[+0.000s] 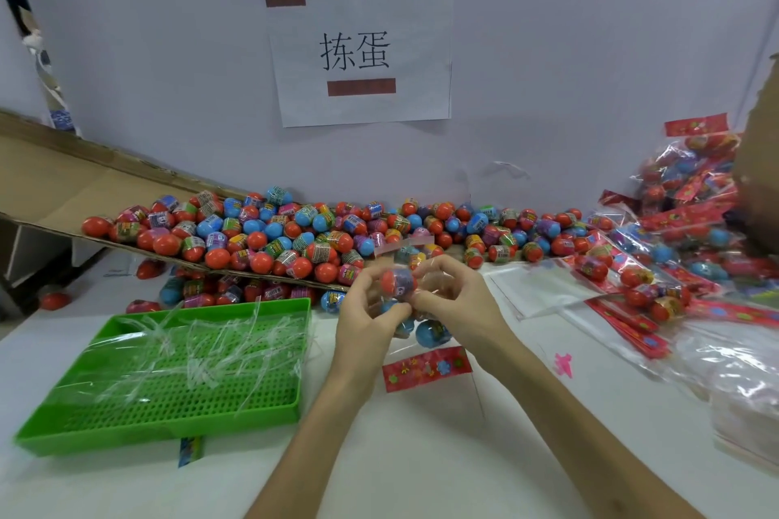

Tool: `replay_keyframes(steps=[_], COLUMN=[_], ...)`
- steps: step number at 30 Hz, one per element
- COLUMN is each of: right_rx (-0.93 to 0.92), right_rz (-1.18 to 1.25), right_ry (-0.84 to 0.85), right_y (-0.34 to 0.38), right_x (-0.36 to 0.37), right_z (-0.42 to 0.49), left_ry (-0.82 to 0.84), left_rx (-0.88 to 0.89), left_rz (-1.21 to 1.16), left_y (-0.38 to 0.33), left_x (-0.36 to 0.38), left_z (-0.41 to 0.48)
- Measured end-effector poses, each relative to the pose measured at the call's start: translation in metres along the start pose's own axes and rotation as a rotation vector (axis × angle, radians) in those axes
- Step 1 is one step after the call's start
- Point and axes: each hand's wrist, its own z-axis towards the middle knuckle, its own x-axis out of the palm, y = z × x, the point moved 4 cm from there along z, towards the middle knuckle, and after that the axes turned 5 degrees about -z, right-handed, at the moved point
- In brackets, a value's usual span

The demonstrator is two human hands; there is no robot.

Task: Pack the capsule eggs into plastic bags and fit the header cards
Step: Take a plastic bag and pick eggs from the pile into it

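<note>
Where left grip (366,310) meets right grip (455,299), capsule egg (398,281) sits between.

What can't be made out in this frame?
All in the head view:
- Egg count in the plastic bag: the left hand, the right hand and crinkled film cover it.
- Print on the loose eggs: too small to read.
- Cardboard box: cut off by the right edge.
- Eggs under the cardboard flap: partly hidden by it.
- Clear stack, lower right: blurred.
</note>
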Motion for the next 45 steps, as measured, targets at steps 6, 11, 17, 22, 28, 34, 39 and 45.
replay_keyframes(steps=[6, 11, 17, 22, 28, 34, 39, 45], right_rx=[-0.019, -0.043, -0.081, -0.004, 0.057, 0.019, -0.030, 0.093], right_rz=[0.059, 0.049, 0.094, 0.074, 0.146, 0.171, 0.069, 0.100], right_ry=[0.008, 0.120, 0.022, -0.034, -0.030, 0.010, 0.065, 0.244], right_y=[0.000, 0.005, 0.007, 0.004, 0.001, 0.002, 0.005, -0.002], right_x=[-0.004, 0.000, -0.001, -0.005, -0.009, -0.005, -0.006, 0.003], right_z=[0.000, 0.000, -0.002, 0.001, 0.003, 0.000, -0.001, -0.003], left_ry=[0.030, -0.068, -0.053, -0.043, -0.109, -0.135, -0.118, -0.119], left_rx=[-0.041, 0.019, 0.016, -0.020, 0.010, 0.109, 0.194, 0.213], left_rz=[-0.012, -0.030, -0.001, -0.005, -0.018, 0.033, 0.082, 0.068], left_y=[-0.002, -0.005, -0.005, -0.008, -0.004, -0.008, -0.011, -0.008], left_x=[0.004, -0.003, 0.001, 0.002, -0.004, -0.004, -0.001, -0.002], left_z=[-0.003, 0.000, 0.001, -0.001, 0.001, -0.002, -0.005, -0.002])
